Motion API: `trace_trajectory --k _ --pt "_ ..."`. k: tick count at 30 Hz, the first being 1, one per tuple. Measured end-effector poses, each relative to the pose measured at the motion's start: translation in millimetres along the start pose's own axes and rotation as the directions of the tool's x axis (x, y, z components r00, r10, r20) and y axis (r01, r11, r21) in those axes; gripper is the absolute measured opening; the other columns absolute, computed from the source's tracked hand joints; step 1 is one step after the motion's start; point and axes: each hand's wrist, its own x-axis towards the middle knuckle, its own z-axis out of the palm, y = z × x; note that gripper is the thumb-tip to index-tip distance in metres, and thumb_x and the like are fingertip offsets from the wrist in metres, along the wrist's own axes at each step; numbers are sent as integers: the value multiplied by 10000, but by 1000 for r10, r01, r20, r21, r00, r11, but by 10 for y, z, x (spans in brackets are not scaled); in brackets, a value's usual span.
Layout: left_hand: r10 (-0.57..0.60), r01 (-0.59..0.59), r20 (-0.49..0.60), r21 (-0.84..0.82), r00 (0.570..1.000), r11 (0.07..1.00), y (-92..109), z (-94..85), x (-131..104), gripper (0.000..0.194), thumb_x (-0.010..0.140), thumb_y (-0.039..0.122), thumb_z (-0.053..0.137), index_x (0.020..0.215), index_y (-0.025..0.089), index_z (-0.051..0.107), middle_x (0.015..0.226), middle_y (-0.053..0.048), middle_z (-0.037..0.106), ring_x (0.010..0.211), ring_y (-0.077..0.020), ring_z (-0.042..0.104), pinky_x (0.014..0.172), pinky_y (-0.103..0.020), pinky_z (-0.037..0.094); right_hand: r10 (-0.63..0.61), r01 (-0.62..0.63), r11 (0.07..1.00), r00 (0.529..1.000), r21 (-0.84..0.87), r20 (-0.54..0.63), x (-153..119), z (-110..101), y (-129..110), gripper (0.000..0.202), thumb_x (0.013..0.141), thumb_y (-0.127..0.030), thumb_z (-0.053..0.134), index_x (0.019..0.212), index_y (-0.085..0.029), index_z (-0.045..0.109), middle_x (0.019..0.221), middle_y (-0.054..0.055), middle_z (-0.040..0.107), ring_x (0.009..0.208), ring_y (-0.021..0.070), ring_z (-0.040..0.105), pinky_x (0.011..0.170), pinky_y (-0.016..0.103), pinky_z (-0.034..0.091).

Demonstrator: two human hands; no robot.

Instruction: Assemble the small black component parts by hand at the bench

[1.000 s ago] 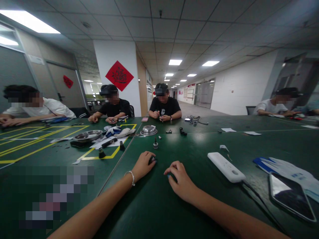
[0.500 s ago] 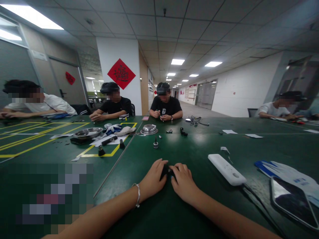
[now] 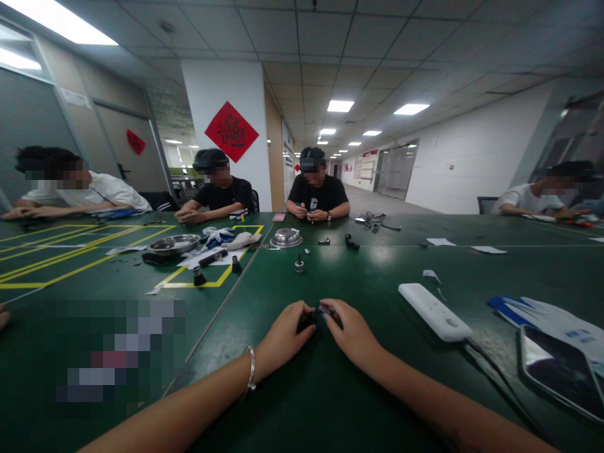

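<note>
My left hand, with a silver bracelet at its wrist, curls its fingers and thumb round a small black part low over the green table. From the other side my right hand pinches the near end of the same dark piece, thumb and fingertips together. Fingers cover most of it, so its exact kind does not show. Beyond the hands, a metal fitting with a thin upright stem stands on the table. A black elbow-shaped piece lies farther back.
At right are a white power strip with its cable, a phone and a blue-white glove. Left of centre sit black cone-shaped pieces, a metal bowl and gloves. Several people sit round the table.
My hands have shifted slightly round the black part, and the right fingers now curl farther over it. The whole view has tilted down and moved a little left.
</note>
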Motion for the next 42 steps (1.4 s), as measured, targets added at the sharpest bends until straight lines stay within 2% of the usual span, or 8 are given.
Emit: trace_trajectory --k 4,9,13,15,18,25,32,42 --pt "5 -5 33 9 999 1000 67 -54 9 214 708 211 630 918 195 594 1013 -44 614 977 -211 547 904 -358 412 -2 11 990 998 141 -65 -6 22 -22 194 815 -105 499 993 -171 539 865 27 579 763 165 553 695 275 444" --pt "-20 22 43 -34 999 999 71 -37 6 201 686 206 644 883 190 606 968 -26 630 936 -201 566 859 -333 428 -97 103 985 994 140 -49 -19 -4 -71 179 832 -85 469 961 -173 556 853 23 538 763 160 518 689 269 417" --pt "-14 17 24 -141 1000 990 44 -16 4 534 678 183 658 1180 203 480 961 -26 643 958 -200 583 897 -353 423 -158 156 982 987 108 13 -27 -38 -101 216 845 -61 449 964 -178 586 865 27 519 798 164 512 710 275 405" --pt "-2 6 21 -198 1000 980 43 -14 0 625 690 179 654 1256 205 390 953 -23 645 956 -189 592 919 -360 419 -178 175 982 983 75 45 -32 -54 -122 254 832 -48 463 1008 -176 596 864 33 511 814 172 508 714 281 406" --pt "31 -20 47 -235 998 972 46 -11 -10 586 707 179 642 1236 210 392 969 -25 631 944 -179 596 904 -354 436 -209 206 977 975 45 74 -38 -67 -146 329 834 -56 463 1112 -183 585 865 40 495 820 180 501 715 290 415" --pt "46 -24 86 -247 995 969 38 20 -32 702 702 174 647 1302 217 285 874 6 584 812 -154 595 740 -288 475 -274 270 958 961 99 31 -43 4 -102 453 848 -85 411 1281 -210 457 941 53 526 864 188 512 791 329 435" --pt "64 -50 75 -172 995 984 58 15 -49 687 709 185 635 1308 213 299 895 1 595 809 -156 587 742 -290 459 -179 179 983 984 27 20 -40 -7 -91 243 822 -137 531 1051 -197 585 900 41 588 846 211 551 777 354 433" --pt "28 -25 15 -187 999 982 62 16 -52 681 683 212 679 1280 210 352 945 -24 652 952 -196 606 860 -337 445 -120 120 958 993 262 -17 -74 61 -76 462 805 -121 492 1254 -229 463 1090 49 594 1011 199 565 906 377 450"
